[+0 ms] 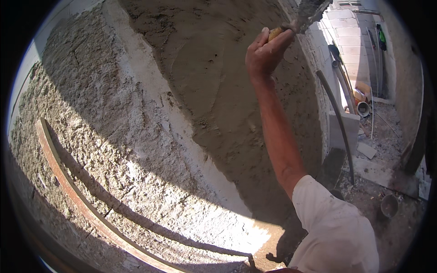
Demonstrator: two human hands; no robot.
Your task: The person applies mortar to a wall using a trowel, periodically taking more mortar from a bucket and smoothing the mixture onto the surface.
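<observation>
High on the wall, at the upper right, my right hand (pixel 268 57) is closed around the yellowish wooden handle of a trowel (pixel 275 33). The trowel's blade end is dark with mortar and lies partly against a bright background. My right arm is stretched up in front of a broad coat of wet grey-brown mortar (pixel 214 86), smoothed in places and pitted in others. A pale, smoother strip (pixel 150 68) borders this coat on its left. My left hand does not show.
Rough old plaster (pixel 132 168) covers the wall's left side. A long wooden batten (pixel 75 191) leans there at lower left. To the right are a bent dark pipe (pixel 339 118), a pale block (pixel 344 132), a bucket (pixel 389 205) and rubble on the ground.
</observation>
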